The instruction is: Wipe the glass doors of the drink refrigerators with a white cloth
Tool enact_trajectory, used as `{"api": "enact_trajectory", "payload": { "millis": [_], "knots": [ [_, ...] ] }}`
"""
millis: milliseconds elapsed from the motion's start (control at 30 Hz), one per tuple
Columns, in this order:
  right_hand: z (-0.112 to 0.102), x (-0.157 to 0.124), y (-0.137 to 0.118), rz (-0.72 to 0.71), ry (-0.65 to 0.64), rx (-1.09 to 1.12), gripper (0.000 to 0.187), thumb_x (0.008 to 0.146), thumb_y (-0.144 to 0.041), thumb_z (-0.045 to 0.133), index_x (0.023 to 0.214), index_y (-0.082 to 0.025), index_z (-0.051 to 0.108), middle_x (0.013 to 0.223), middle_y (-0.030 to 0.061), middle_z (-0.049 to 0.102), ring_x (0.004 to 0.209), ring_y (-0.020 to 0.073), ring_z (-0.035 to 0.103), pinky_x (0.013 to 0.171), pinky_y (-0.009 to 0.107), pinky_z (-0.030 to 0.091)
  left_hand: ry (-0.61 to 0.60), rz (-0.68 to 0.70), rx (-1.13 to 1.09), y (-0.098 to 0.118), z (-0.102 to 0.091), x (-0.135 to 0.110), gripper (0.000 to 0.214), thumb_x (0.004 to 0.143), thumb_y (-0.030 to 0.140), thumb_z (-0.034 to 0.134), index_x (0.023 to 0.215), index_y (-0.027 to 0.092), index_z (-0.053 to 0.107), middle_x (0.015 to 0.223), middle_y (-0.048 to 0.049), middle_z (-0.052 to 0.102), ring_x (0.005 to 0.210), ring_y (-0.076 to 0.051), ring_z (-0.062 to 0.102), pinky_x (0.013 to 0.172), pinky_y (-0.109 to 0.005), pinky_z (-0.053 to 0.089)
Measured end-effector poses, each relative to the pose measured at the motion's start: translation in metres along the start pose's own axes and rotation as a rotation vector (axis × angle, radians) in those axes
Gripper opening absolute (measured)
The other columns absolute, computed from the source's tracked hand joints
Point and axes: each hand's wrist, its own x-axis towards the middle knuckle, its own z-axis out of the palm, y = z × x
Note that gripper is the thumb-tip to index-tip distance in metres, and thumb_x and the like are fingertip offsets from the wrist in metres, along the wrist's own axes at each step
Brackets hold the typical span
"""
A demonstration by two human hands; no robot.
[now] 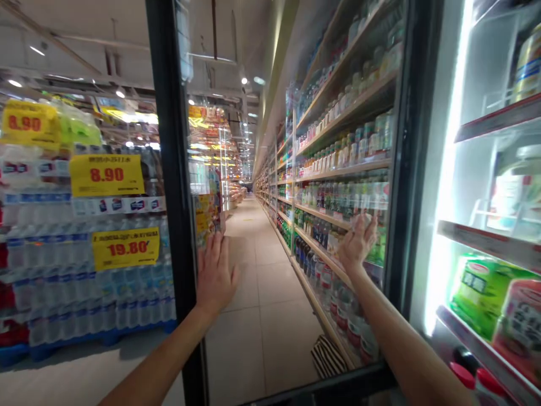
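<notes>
A glass cooler door (291, 389) with a black frame stands swung open before me. My left hand (216, 276) lies near the door's left upright, fingers stretched out, palm toward the glass, holding nothing. Further right, my right hand (358, 243) is raised at the pane with its fingers bent over a small crumpled white wad (362, 220). The wad looks like tissue or cloth, but blur hides its exact kind. Through or in the glass appear rows of bottles and a tiled aisle.
At right, the lit cooler's shelves (490, 242) hold a green pack (477, 287) and a pink-red container (522, 327). Stacked water bottles (54, 248) with yellow price signs (106, 175) stand at left. A black-and-white striped item (328, 356) shows low in the glass.
</notes>
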Motion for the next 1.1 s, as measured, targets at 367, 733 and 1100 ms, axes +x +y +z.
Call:
{"api": "enact_trajectory", "payload": {
  "millis": [367, 733, 1100],
  "knots": [
    [0.001, 0.024, 0.027, 0.174, 0.025, 0.036, 0.053, 0.085, -0.021, 0.032, 0.137, -0.016, 0.036, 0.146, 0.0184, 0.025, 0.135, 0.0311, 0.023, 0.102, 0.059, 0.026, 0.032, 0.004, 0.000, 0.002, 0.004, -0.002, 0.068, 0.083, 0.024, 0.045, 0.143, 0.014, 0.014, 0.148, -0.0179, 0.024, 0.139, -0.028, 0.014, 0.110, -0.053, 0.018],
    [0.009, 0.039, -0.008, -0.061, -0.046, 0.067, 0.052, 0.085, -0.019, 0.034, 0.136, -0.019, 0.038, 0.145, 0.0157, 0.029, 0.135, 0.0278, 0.025, 0.104, 0.056, 0.026, 0.014, 0.052, 0.045, -0.003, 0.000, -0.004, 0.070, 0.082, 0.021, 0.045, 0.144, 0.014, 0.012, 0.147, -0.0172, 0.027, 0.138, -0.028, 0.017, 0.108, -0.050, 0.025],
    [0.020, 0.028, -0.093, -0.475, -0.101, 0.138, 0.047, 0.086, -0.016, 0.037, 0.133, -0.023, 0.044, 0.141, 0.0130, 0.038, 0.135, 0.0251, 0.026, 0.106, 0.051, 0.026, 0.009, 0.143, 0.116, -0.011, -0.013, -0.002, 0.065, 0.076, 0.018, 0.046, 0.139, 0.011, 0.029, 0.142, -0.0152, 0.038, 0.135, -0.026, 0.028, 0.111, -0.045, 0.023]
  ]
}}
